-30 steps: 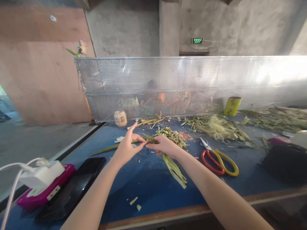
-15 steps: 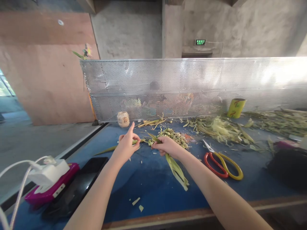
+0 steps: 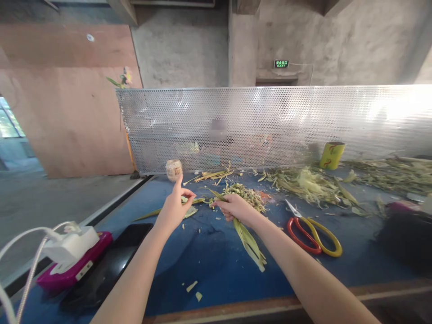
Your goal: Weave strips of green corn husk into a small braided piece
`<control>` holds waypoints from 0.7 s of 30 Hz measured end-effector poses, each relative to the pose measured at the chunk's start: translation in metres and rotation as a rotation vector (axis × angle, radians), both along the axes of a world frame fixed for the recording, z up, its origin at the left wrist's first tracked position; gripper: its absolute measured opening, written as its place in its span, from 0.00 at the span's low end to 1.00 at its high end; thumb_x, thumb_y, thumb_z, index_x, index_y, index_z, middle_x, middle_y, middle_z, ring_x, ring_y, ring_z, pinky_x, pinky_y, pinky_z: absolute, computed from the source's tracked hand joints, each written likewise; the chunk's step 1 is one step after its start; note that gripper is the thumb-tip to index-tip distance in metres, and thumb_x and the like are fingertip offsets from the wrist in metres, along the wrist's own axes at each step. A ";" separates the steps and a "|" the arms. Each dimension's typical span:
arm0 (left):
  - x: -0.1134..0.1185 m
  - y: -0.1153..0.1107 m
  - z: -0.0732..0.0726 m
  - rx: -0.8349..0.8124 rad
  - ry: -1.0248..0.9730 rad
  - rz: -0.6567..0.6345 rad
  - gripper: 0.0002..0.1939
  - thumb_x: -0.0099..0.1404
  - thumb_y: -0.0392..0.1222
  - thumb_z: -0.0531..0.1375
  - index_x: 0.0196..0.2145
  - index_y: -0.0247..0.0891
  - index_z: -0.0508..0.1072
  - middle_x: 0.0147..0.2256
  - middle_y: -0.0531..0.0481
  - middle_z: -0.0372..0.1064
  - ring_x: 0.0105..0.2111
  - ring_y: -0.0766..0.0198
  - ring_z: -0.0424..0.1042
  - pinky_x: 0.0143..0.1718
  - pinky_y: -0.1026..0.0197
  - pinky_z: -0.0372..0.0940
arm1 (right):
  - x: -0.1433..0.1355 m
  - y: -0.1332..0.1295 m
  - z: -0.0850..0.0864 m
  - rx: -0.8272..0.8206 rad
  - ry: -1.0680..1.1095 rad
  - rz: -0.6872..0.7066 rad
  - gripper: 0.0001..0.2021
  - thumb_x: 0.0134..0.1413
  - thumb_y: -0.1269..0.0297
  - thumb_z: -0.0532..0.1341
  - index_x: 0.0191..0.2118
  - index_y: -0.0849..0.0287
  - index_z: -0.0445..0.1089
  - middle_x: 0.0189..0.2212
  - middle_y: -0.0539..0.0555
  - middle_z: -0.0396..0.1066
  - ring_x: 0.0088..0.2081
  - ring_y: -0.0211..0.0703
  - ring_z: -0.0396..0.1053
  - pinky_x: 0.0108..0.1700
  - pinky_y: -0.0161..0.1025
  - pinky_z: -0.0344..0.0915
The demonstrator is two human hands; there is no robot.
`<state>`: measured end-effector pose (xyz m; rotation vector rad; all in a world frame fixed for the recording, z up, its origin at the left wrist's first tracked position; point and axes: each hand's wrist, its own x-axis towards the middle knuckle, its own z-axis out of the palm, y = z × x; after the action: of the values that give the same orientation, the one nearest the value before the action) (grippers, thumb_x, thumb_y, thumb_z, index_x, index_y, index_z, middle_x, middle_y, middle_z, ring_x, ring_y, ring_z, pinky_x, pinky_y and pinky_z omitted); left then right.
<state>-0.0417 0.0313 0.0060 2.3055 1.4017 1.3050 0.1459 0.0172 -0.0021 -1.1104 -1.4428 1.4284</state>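
The right hand (image 3: 232, 208) grips a bundle of green leaves (image 3: 249, 245) over the blue desk (image 3: 229, 281), beside a crumbly pile (image 3: 249, 197). The left hand (image 3: 175, 201) has 1 finger raised, the thumb curled near the others; whether it holds anything, I cannot tell.

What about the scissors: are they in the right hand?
No, the scissors lie on the blue tabletop, while the right hand holds long green leaves.
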 end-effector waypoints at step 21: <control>0.019 -0.014 -0.004 -0.095 -0.012 -0.325 0.39 0.59 0.40 0.52 0.60 0.40 0.29 0.32 0.51 0.69 0.30 0.66 0.65 0.35 0.59 0.61 | -0.005 -0.007 0.002 0.075 -0.015 0.012 0.06 0.39 0.66 0.60 0.23 0.62 0.62 0.09 0.39 0.48 0.13 0.26 0.44 0.17 0.29 0.45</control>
<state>-0.0232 0.0175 0.0015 2.3327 1.0048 1.1274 0.1414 0.0104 0.0003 -1.0697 -1.5030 1.3657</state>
